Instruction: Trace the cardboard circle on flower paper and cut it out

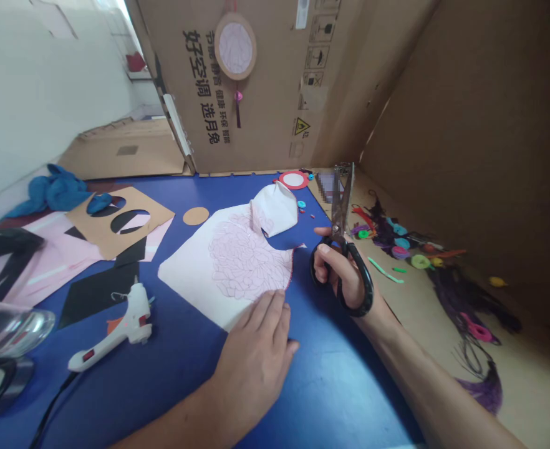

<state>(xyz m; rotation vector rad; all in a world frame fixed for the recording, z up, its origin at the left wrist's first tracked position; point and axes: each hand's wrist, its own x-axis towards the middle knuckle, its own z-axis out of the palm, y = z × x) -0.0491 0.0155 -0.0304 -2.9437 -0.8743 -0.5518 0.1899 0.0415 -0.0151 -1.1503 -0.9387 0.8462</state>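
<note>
A white sheet of fabric or paper with a line-drawn flower lies on the blue table, its far right part folded over. Along its right side runs a curved cut edge with a reddish border. My left hand rests flat on the sheet's near edge, fingers stretched out. My right hand grips black-handled scissors, held up to the right of the sheet and apart from it. The scissor blades point away from me and are slightly parted.
A white glue gun with a cord lies left, near black and pink sheets and a cardboard piece with round holes. A cardboard disc sits behind. Tassels and buttons lie right. Cardboard walls stand behind, with a round ornament hanging there.
</note>
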